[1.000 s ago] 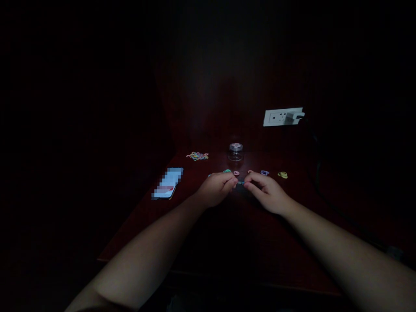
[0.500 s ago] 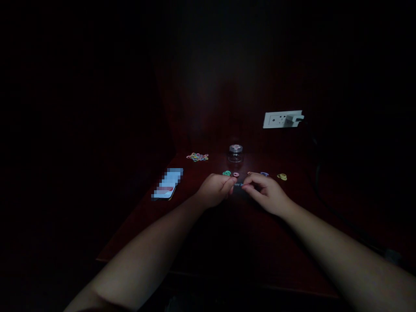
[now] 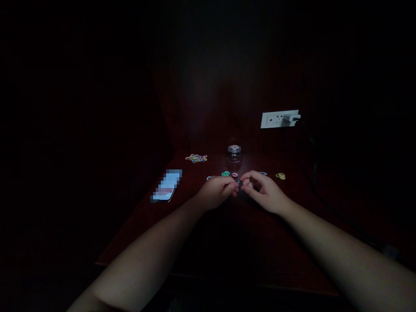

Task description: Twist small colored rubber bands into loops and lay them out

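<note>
Between my fingertips, at the middle of the dark red table, is a small blue band point(image 3: 238, 182). My left hand point(image 3: 219, 190) is closed in a pinch on it. My right hand point(image 3: 264, 191) has thumb and forefinger curled close to the band's other side, with the fingertips nearly together. Just beyond the hands lie green bands point(image 3: 225, 173) and a pink band point(image 3: 235, 175). A purple band point(image 3: 263, 173) shows behind my right hand, and yellow bands point(image 3: 280, 176) lie farther right. Part of a light blue band point(image 3: 209, 178) is visible behind my left hand.
A clear lidded jar point(image 3: 234, 154) stands at the back of the table point(image 3: 195, 242). Mixed bands point(image 3: 196, 158) lie back left, with a lit phone point(image 3: 167, 186) nearer. A wall socket point(image 3: 279, 119) holds a plug; its dark cable runs down the right.
My hands have drawn slightly closer together, and less of the blue band shows between them. The light blue band behind my left hand has come into view. The view has shifted slightly.
</note>
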Demonstrator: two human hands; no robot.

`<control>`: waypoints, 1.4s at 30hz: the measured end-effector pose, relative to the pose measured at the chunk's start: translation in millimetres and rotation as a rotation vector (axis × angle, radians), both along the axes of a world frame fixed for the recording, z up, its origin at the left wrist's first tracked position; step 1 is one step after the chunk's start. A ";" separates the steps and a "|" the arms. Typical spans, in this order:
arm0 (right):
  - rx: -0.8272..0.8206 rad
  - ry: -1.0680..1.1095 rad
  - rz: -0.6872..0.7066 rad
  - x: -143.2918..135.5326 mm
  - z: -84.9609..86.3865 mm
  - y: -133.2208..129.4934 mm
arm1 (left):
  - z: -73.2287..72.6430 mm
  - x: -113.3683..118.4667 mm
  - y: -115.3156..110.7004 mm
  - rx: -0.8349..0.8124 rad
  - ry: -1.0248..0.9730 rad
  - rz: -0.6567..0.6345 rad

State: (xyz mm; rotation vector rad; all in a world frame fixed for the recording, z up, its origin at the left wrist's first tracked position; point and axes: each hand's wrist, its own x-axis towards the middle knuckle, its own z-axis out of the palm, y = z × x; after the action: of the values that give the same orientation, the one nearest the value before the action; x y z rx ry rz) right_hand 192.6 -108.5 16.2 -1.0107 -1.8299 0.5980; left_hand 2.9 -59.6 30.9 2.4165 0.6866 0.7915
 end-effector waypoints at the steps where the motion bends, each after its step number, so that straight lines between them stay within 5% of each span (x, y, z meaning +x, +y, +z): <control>1: 0.006 -0.005 -0.004 0.1 -0.3 0.2 | -0.6 0.0 0.2 0.002 -0.002 -0.013; 24: 0.076 -0.094 -0.088 2.4 0.1 0.5 | -8.2 -0.6 4.1 -0.019 -0.144 -0.002; 31: 0.074 -0.101 -0.063 2.4 0.1 1.0 | -4.3 0.3 2.6 0.084 -0.165 0.027; 42: 0.034 -0.068 -0.025 0.5 0.3 0.2 | -6.6 -0.2 4.0 0.025 -0.118 0.034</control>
State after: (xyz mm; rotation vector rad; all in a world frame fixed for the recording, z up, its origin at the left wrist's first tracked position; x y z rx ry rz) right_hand 193.1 -108.2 16.5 -1.0411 -1.8778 0.5217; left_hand 2.6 -55.6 24.4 2.3641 0.6764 0.9538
